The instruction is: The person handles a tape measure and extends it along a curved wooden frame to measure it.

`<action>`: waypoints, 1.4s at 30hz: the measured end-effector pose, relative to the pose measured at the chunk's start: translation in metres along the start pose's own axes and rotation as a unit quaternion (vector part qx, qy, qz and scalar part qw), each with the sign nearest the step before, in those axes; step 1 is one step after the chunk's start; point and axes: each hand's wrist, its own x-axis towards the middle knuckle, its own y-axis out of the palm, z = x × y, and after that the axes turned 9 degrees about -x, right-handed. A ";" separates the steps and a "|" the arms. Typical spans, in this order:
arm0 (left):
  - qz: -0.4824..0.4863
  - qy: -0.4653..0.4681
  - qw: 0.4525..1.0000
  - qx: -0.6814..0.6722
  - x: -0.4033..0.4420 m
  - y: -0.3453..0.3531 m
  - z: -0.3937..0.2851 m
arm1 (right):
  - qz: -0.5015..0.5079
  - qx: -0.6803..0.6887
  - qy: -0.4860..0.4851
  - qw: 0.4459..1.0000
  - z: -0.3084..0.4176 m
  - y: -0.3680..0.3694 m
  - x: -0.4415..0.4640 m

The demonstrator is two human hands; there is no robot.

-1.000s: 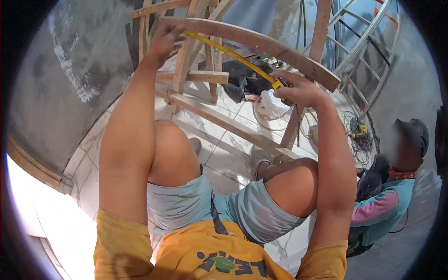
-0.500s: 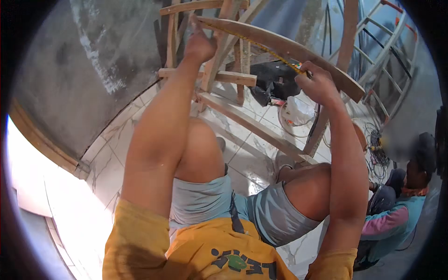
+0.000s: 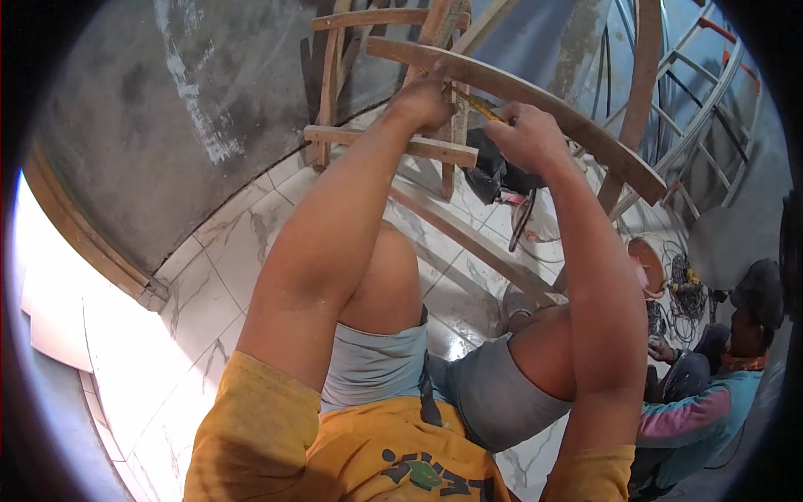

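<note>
A long, slightly curved wooden board (image 3: 535,94) lies across the wooden frame in front of me. My left hand (image 3: 422,105) is closed at the board's near edge, left of its middle, with a finger up against the wood. From there the yellow blade of a tape measure (image 3: 475,105) runs a short way to my right hand (image 3: 533,140). My right hand is wrapped round the tape measure just below the board; its case is mostly hidden by my fingers. The blade's left end is hidden at my left hand.
The wooden frame has a crossbar (image 3: 443,151) and a low rail (image 3: 473,238) near my knees. A metal ladder (image 3: 703,117) leans at the right. Low on the right crouches another person (image 3: 703,410), beside coiled cables (image 3: 687,293). A black bag (image 3: 493,171) lies on the tiles.
My left hand has moved right along the board, from near its left end towards my right hand. The stretch of tape between my hands is much shorter. The view has shifted slightly.
</note>
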 end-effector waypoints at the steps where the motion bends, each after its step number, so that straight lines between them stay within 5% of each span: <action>1: -0.009 -0.003 1.000 -0.003 0.001 0.001 0.002 | -0.010 -0.013 -0.003 1.000 0.006 0.002 0.002; 21: 0.079 -0.035 0.993 0.079 0.006 0.008 0.021 | 0.019 -0.014 -0.032 0.999 0.049 0.029 0.033; 29: 0.065 -0.004 0.995 0.078 0.040 0.033 0.060 | 0.119 0.027 -0.010 0.992 0.046 0.026 0.036; 33: 0.072 -0.067 0.995 0.027 0.046 0.030 0.062 | 0.050 0.004 -0.015 0.999 0.044 0.037 0.042; 35: 0.070 -0.064 0.995 0.018 0.044 0.030 0.061 | 0.118 0.054 -0.016 0.991 0.041 0.031 0.043; 37: 0.094 -0.015 0.985 0.145 0.028 0.021 0.041 | 0.136 0.079 -0.007 0.987 0.039 0.028 0.042; 42: 0.089 -0.053 0.985 0.139 0.013 0.009 0.015 | 0.192 0.205 0.066 0.957 0.037 0.035 0.046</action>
